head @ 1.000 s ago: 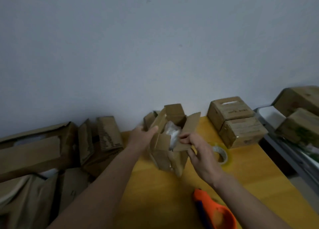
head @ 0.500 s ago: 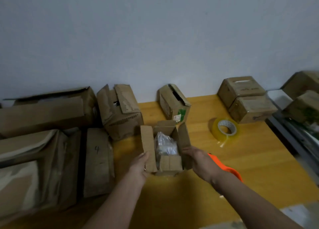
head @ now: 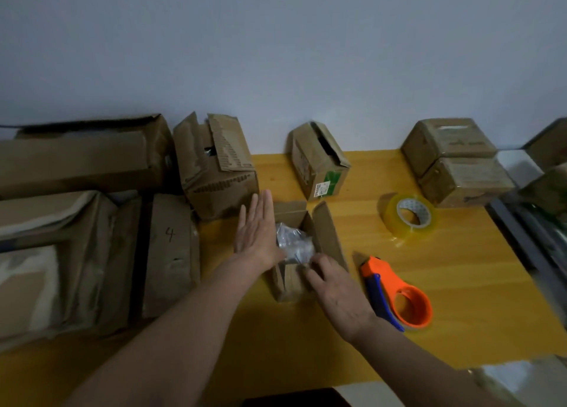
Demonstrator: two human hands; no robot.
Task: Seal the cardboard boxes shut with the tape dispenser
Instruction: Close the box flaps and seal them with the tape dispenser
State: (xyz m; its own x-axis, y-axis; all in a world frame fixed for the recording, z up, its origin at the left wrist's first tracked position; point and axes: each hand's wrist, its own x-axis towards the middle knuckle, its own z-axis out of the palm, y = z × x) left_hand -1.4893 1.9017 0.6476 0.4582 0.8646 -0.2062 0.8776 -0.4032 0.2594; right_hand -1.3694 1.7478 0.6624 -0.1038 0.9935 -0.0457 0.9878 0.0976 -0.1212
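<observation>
The left hand (head: 257, 234) is being held flat, fingers (head: 264, 205) straight and together; the right hand (head: 336, 293) is being lowered palm-down, fingers loosely spread.

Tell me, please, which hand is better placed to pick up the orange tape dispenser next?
The right hand. It rests on the near flap of the small open box, right beside the tape dispenser. The left hand lies flat on the box's far side, with the box between it and the dispenser.

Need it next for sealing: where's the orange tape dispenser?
In the head view, the orange tape dispenser lies on the yellow table, beside the right hand, below the clear tape roll.
</observation>
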